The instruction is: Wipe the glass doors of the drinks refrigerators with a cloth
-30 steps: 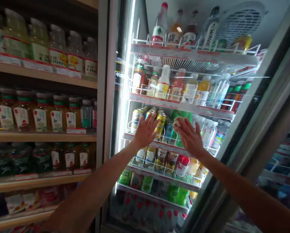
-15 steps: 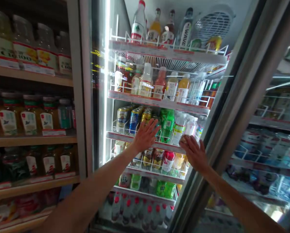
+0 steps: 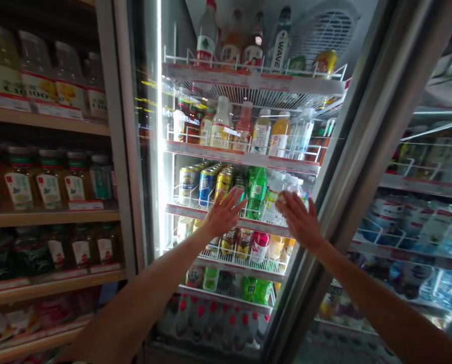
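Both arms reach forward at a lit drinks fridge. My left hand (image 3: pixel 224 216) is open with its fingers spread, in front of the shelf with yellow cans (image 3: pixel 223 181) and a blue can (image 3: pixel 206 187). Farther right, my right hand (image 3: pixel 299 220) is raised with fingers apart, near green bottles (image 3: pixel 256 192) and clear bottles (image 3: pixel 274 197). A pale spot shows at its fingertips; I cannot make out what it is. Neither hand visibly holds a drink. Reflected lettering suggests glass in front of the shelves, but whether the hands touch it cannot be told.
A thick metal door frame (image 3: pixel 335 202) slants along the fridge's right side. Another cooler with bottles (image 3: pixel 387 217) stands beyond it. On the left, wooden shelves (image 3: pixel 51 218) carry rows of juice bottles (image 3: pixel 50 187). Red-capped bottles (image 3: pixel 199 318) fill the fridge's bottom.
The view has shifted slightly, so the fridge's upper shelves sit a little farther left. My right hand appears slightly higher and nearer my left hand. Both hands remain open.
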